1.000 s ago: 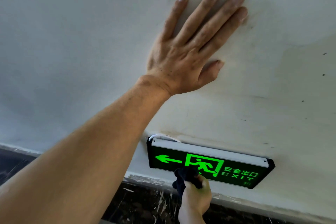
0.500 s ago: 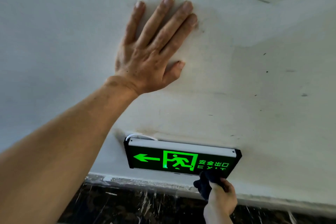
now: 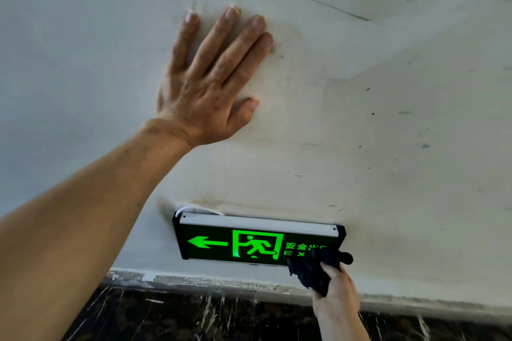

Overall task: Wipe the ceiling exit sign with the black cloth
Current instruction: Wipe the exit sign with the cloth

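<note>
Surface: scuffed, stained white ceiling (image 3: 388,119), meeting a dark marbled wall (image 3: 194,318) along a rough painted edge. Hands: 1 left hand (image 3: 205,91) pressed flat on the ceiling, fingers spread, forearm reaching up from lower left; 1 right hand (image 3: 336,289) raised from below, clenched around a bunched black cloth (image 3: 315,268). Fixture: 1 lit green exit sign (image 3: 257,242) mounted on the ceiling near the wall, white cable (image 3: 194,207) looping at its top-left corner, cloth covering its lower-right corner and part of the lettering.

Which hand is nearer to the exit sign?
Right. The right hand presses the black cloth against the exit sign; the left hand lies flat on the ceiling, apart.
</note>
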`<state>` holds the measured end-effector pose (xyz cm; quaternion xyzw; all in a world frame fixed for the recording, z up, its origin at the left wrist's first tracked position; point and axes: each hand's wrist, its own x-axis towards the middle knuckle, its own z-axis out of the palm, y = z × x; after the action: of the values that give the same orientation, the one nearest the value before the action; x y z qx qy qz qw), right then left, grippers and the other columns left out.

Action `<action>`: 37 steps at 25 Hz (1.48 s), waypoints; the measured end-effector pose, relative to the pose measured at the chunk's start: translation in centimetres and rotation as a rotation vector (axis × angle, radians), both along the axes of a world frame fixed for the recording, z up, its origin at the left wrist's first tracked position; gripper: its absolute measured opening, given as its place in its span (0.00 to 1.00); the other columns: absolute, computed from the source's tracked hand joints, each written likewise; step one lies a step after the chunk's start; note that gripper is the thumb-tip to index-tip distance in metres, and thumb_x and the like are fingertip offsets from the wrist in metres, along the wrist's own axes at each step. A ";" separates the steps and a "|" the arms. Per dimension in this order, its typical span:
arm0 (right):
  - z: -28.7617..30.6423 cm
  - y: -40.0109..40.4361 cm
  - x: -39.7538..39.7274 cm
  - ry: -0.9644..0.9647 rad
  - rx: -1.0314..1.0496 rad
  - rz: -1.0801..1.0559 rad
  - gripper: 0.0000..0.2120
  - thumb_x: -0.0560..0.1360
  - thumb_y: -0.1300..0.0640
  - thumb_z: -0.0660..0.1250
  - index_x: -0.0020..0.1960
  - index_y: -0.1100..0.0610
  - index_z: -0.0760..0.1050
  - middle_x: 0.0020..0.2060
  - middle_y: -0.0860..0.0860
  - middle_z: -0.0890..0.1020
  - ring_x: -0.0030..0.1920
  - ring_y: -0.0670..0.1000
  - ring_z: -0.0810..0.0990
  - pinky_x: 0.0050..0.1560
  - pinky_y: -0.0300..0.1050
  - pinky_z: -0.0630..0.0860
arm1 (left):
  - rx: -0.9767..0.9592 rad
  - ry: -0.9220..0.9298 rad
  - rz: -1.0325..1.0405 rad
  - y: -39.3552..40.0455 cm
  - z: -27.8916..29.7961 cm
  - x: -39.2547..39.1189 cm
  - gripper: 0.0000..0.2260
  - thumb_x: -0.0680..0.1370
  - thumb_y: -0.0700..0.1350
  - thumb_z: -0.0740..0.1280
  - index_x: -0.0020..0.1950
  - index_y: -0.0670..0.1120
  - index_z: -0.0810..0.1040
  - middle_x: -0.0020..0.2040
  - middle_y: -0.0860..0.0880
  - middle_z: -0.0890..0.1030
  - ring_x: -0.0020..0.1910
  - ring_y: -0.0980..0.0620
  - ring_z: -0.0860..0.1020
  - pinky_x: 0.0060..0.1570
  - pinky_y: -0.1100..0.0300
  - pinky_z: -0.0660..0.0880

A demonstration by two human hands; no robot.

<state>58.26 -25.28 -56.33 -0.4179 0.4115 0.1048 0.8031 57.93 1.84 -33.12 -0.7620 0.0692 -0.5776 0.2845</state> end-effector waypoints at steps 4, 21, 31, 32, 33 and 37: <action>1.3 -0.2 -0.2 -0.078 -0.018 0.037 0.13 0.70 0.73 0.68 0.47 0.56 0.78 0.44 0.57 0.81 0.48 0.58 0.79 0.47 0.54 0.77 | -0.030 0.057 -0.021 -0.2 0.1 -0.4 0.34 0.80 0.58 0.60 0.82 0.46 0.54 0.79 0.47 0.58 0.79 0.43 0.53 0.78 0.44 0.42; 9.8 -3.9 -8.3 -0.450 0.112 0.372 0.10 0.74 0.65 0.68 0.55 0.60 0.79 0.50 0.59 0.85 0.49 0.58 0.84 0.37 0.49 0.81 | -0.568 0.522 -0.012 -8.1 0.6 -7.8 0.34 0.80 0.60 0.48 0.82 0.46 0.45 0.82 0.49 0.47 0.81 0.48 0.48 0.79 0.48 0.44; 10.7 -3.7 -12.0 -0.550 -0.146 0.596 0.07 0.71 0.68 0.71 0.48 0.60 0.81 0.36 0.55 0.87 0.42 0.57 0.83 0.46 0.52 0.79 | -2.556 0.779 -0.853 -19.0 -13.7 -17.9 0.21 0.68 0.61 0.68 0.60 0.60 0.81 0.59 0.46 0.85 0.57 0.41 0.83 0.48 0.44 0.82; 10.6 -3.6 -12.3 -0.566 -0.192 0.648 0.07 0.72 0.67 0.71 0.47 0.58 0.81 0.36 0.53 0.87 0.42 0.56 0.84 0.47 0.51 0.79 | -2.599 0.763 -0.867 -19.1 -14.1 -18.4 0.20 0.68 0.58 0.70 0.59 0.57 0.83 0.56 0.43 0.85 0.54 0.38 0.84 0.46 0.44 0.82; 10.4 -3.4 -12.5 -0.592 -0.269 0.699 0.08 0.72 0.66 0.71 0.47 0.56 0.82 0.36 0.51 0.87 0.43 0.53 0.84 0.48 0.50 0.79 | -2.627 0.743 -0.892 -19.1 -14.6 -18.7 0.17 0.70 0.55 0.73 0.58 0.55 0.83 0.55 0.41 0.85 0.54 0.37 0.84 0.46 0.43 0.82; 10.2 -3.3 -13.5 -0.684 -0.620 0.886 0.07 0.71 0.57 0.72 0.42 0.44 0.80 0.40 0.43 0.86 0.48 0.44 0.82 0.52 0.42 0.76 | -2.634 0.728 -0.940 -18.2 -16.1 -19.5 0.21 0.70 0.41 0.77 0.62 0.47 0.81 0.56 0.37 0.84 0.55 0.36 0.83 0.50 0.41 0.82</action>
<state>44.73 -28.63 -46.17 -0.7713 -0.0686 0.1638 0.6112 38.47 -16.41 -49.25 -0.4751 -0.1967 -0.0364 -0.8569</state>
